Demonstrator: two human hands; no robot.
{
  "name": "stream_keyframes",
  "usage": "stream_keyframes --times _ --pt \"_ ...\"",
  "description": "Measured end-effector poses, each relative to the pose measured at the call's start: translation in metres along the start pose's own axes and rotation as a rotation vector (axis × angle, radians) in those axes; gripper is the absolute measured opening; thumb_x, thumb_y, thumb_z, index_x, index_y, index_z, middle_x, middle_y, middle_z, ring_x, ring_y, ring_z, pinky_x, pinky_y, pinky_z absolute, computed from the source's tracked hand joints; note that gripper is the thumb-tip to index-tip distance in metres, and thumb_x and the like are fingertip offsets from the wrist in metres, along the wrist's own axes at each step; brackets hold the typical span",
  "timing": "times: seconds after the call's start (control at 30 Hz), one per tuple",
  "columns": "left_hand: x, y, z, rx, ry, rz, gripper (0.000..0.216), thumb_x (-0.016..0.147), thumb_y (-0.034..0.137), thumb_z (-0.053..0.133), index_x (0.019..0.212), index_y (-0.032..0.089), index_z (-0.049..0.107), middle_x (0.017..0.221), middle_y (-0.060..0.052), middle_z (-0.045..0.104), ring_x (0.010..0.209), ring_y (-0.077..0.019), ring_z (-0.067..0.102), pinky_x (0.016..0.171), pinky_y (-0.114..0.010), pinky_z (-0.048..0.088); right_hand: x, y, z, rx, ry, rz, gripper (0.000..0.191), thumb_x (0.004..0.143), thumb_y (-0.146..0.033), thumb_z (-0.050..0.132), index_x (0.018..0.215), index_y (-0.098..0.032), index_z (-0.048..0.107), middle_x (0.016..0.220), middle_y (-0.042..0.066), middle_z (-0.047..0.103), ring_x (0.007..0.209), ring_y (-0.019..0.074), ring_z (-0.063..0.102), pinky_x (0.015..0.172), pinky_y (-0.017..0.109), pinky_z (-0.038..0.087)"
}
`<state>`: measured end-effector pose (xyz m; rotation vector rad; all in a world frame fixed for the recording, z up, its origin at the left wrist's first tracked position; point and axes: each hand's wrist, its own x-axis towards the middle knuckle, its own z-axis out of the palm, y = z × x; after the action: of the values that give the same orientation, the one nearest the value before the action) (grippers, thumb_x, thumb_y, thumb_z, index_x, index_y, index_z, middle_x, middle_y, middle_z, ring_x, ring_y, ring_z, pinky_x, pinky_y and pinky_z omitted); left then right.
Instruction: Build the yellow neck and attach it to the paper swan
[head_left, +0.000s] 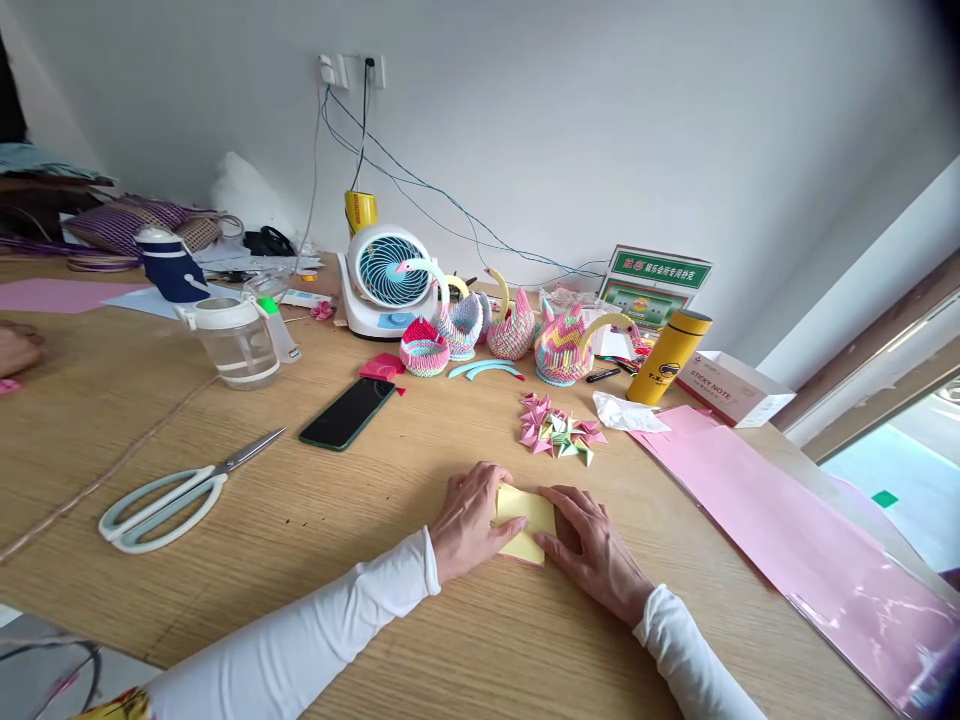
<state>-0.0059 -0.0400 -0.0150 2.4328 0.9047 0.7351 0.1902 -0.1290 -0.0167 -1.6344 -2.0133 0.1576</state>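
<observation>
A small yellow paper (525, 518) lies on the wooden table in front of me. My left hand (471, 515) presses on its left edge with the fingers laid flat over it. My right hand (592, 548) presses on its right side, fingers flat and together on the paper. Both wrists wear white sleeves. Just beyond the hands sits a pile of small folded paper pieces (559, 428) in pink, green and yellow.
Scissors (176, 490) lie at the left, a black phone (348, 412) further back. Paper swans (510, 330), a small fan (382, 280), a clear jug (238, 342), a yellow flask (667, 358) and a sticky-note box (731, 388) stand behind. Pink sheets (787, 530) cover the right side. Another person's hand (16, 350) rests far left.
</observation>
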Motion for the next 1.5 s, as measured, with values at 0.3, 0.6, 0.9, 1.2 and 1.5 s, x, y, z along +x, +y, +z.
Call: stream_keyframes --times 0.3,0.6,0.9,1.2,1.5 --pt "0.0 0.0 -0.004 0.029 -0.001 -0.026 0.033 0.078 0.035 0.068 0.099 0.021 0.046 0.104 -0.005 0.056 0.104 -0.0228 0.055 0.088 -0.041 0.041 -0.001 0.0 0.0 0.003 -0.016 -0.007 0.044 0.095 -0.044 0.051 0.132 -0.02 0.051 0.125 0.015 0.059 0.113 0.0303 0.056 0.09 0.048 0.048" --pt "0.002 -0.002 -0.002 -0.035 0.042 -0.008 0.021 0.083 0.025 0.065 0.095 0.022 0.048 0.108 -0.004 0.057 0.11 -0.0209 0.053 0.093 -0.039 0.04 -0.002 0.001 0.0 0.033 -0.012 -0.021 0.044 0.094 -0.042 0.053 0.132 -0.021 0.051 0.126 0.014 0.058 0.115 0.0296 0.055 0.092 0.047 0.047" --pt "0.01 0.007 -0.011 -0.452 0.064 -0.07 0.019 0.091 0.034 0.053 0.082 0.018 0.051 0.078 0.001 0.056 0.075 -0.0128 0.053 0.073 -0.025 0.042 0.002 -0.006 -0.001 0.317 0.209 0.184 0.044 0.089 -0.047 0.059 0.123 -0.02 0.055 0.108 0.009 0.066 0.1 0.0257 0.06 0.088 0.04 0.045" --pt "0.007 0.009 -0.005 -0.668 -0.077 -0.08 0.028 0.088 0.043 0.056 0.092 0.015 0.055 0.062 0.007 0.043 0.057 -0.0078 0.04 0.056 -0.019 0.039 0.004 -0.009 0.008 0.763 0.139 0.296 0.03 0.088 -0.049 0.061 0.086 -0.019 0.058 0.064 -0.001 0.055 0.057 0.0137 0.049 0.053 0.026 0.039" --pt "0.004 0.005 0.002 -0.808 -0.133 -0.078 0.034 0.089 0.047 0.055 0.088 0.014 0.058 0.069 0.002 0.056 0.057 -0.0085 0.051 0.052 -0.018 0.043 0.009 -0.014 0.004 1.068 0.151 0.292 0.028 0.082 -0.044 0.072 0.083 -0.018 0.06 0.06 -0.004 0.055 0.052 0.0094 0.047 0.049 0.022 0.037"
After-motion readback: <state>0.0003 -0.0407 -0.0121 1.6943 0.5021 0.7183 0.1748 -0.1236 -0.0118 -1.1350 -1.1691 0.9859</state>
